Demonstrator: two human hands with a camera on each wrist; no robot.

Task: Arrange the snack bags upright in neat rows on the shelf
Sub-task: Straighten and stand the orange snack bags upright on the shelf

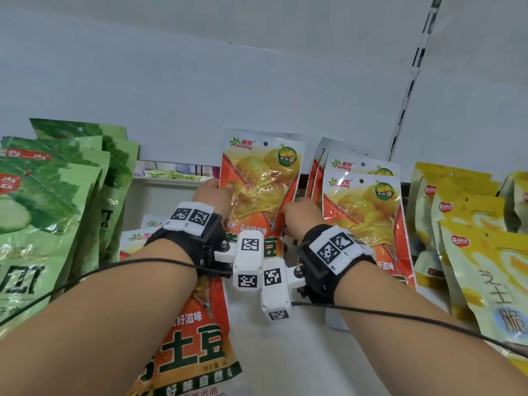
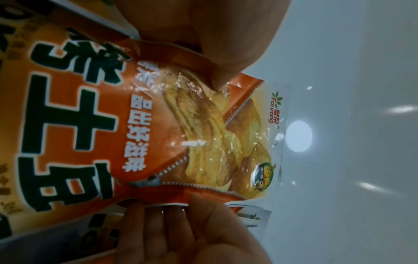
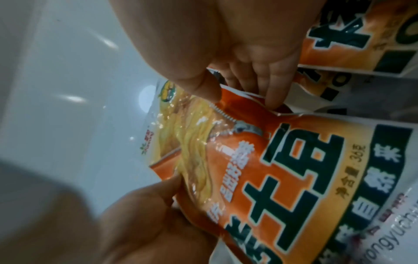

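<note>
An orange potato-chip bag [image 1: 263,178] stands upright at the middle of the shelf, close to the back panel. My left hand [image 1: 213,195] pinches its left edge, thumb on the front [image 2: 214,75]. Its right edge is pinched by my right hand [image 1: 300,214], thumb in front and fingers behind [image 3: 237,85]. Just to the right, a row of matching orange bags [image 1: 368,212] stands upright. Another orange bag [image 1: 194,338] lies flat under my left forearm, with more [image 1: 137,238] partly hidden behind that wrist.
Green snack bags [image 1: 51,201] stand in a leaning row at the left. Yellow bags [image 1: 471,252] stand in a row at the right. The white shelf floor [image 1: 285,352] shows between my arms. A slotted upright [image 1: 405,98] runs up the back right.
</note>
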